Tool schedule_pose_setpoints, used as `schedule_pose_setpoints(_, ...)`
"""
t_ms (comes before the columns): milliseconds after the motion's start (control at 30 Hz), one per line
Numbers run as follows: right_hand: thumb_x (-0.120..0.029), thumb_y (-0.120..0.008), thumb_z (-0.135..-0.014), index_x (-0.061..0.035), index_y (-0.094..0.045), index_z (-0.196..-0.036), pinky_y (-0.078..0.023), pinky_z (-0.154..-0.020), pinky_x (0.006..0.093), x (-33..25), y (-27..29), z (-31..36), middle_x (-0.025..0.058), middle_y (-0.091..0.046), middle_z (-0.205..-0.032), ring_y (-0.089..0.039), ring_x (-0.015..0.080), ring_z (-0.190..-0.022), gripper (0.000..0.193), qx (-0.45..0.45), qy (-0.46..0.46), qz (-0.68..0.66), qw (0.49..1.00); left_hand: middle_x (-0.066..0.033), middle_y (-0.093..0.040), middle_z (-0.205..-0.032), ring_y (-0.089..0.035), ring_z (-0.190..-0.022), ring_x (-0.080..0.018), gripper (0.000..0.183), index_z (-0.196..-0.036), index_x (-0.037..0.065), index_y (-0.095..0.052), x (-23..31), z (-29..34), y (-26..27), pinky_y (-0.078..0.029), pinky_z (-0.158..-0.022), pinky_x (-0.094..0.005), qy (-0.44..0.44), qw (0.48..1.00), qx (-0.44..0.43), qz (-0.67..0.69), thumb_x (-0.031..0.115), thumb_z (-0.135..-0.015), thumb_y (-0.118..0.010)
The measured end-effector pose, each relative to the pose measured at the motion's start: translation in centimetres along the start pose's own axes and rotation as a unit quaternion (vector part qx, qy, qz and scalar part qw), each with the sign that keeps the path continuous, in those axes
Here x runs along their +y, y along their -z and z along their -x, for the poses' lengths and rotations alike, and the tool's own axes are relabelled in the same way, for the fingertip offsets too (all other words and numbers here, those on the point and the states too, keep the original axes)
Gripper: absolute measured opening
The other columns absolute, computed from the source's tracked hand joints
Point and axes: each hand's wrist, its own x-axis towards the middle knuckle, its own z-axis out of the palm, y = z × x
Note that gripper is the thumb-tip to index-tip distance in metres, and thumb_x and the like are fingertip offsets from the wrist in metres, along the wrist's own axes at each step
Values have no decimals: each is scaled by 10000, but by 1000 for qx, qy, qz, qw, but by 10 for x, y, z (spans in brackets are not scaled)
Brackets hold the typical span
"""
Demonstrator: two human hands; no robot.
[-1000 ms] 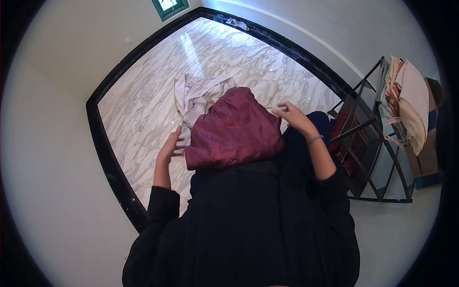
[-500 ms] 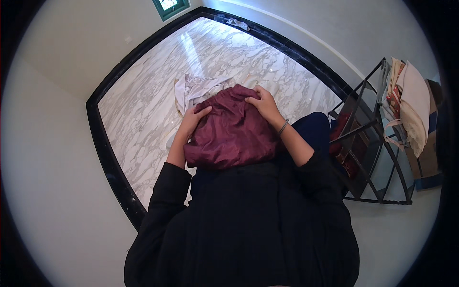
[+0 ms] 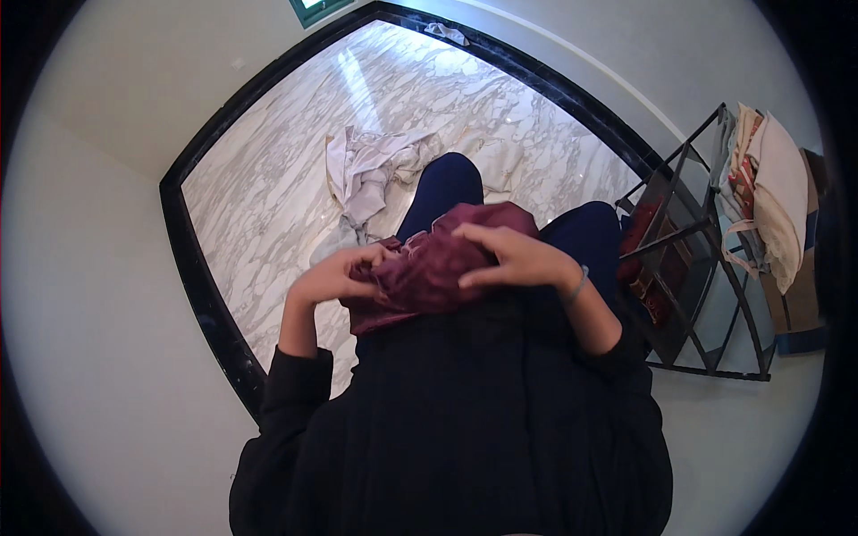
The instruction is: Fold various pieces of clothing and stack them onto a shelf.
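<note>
A maroon garment (image 3: 427, 279) lies bunched in my lap, folded down on itself; in the earlier frame its gathered edge shows. My left hand (image 3: 335, 275) rests at its left side, thumb and fingers spread against the fabric. Over the right part lies my right hand (image 3: 517, 255), its fingers stretched leftward and the thumb well apart from them. Neither hand grips the cloth. Just beyond the garment, crumpled whitish clothes (image 3: 368, 174) are spread on the marble floor, partly hidden by my knee.
At the right stands a black metal rack (image 3: 693, 268) with reddish things inside it and cream and grey cloths (image 3: 773, 205) hung over its far end. A cardboard box (image 3: 800, 299) is behind it. A small white cloth (image 3: 447, 34) lies at the far wall's black skirting.
The raised gathered edge of the maroon garment has come down toward me. Both hands have moved nearer my body and loosened from the edge. My left knee now shows beyond the cloth.
</note>
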Motion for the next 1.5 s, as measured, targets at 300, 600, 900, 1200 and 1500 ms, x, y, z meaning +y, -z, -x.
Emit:
schedule_pose_setpoints(300, -190, -638, -883, -7, -585, -1136, -447, -876, 366, -1, 8, 4, 168, -630, -1046, -601, 308, -999, 317, -142, -35, 37, 989, 7, -518, -849, -488, -815, -74, 221, -838, 47, -480, 13, 9, -16, -402, -690, -247, -19, 990, 59, -126, 34, -749, -682)
schedule_pose_setpoints(600, -200, -610, -902, -19, -595, -1136, -468, -868, 331, 99, 59, -83, 169, -664, -1046, -623, 238, -986, 296, 148, -167, -17, 975, -103, -623, -1133, -607, -1018, -182, 447, -1234, -26, -549, 3, -95, 64, -486, -885, -299, -4, 951, 268, 156, 231, -885, -658)
schedule_pose_setpoints(900, -224, -647, -869, -98, -367, -1392, -429, -977, 427, 176, 26, -57, 278, -518, -1279, -525, 416, -1172, 606, 219, -387, 224, 867, -201, -474, -1385, -482, -1267, -247, 960, -1388, 28, -430, -108, -131, 93, -384, -1056, -407, 266, 881, 236, 312, 727, -756, -609)
schedule_pose_setpoints(1200, -254, -789, -753, 32, -502, -1302, -425, -979, 319, 138, -3, -21, 164, -598, -1238, -567, 234, -1130, 682, 173, -303, -164, 923, -164, -655, -1148, -663, -998, -247, 511, -1233, -21, -550, -64, -125, 69, -524, -921, -379, 214, 915, 158, 302, 315, -872, -683)
schedule_pose_setpoints(1500, -55, -643, -852, 42, -463, -1297, -458, -961, 302, 86, 26, -43, 138, -597, -1203, -592, 188, -1074, 489, 310, -205, -348, 861, -164, -675, -1061, -677, -924, -264, 372, -1137, -30, -595, 51, -115, 57, -541, -897, -379, -26, 868, 231, 438, 202, -864, -693)
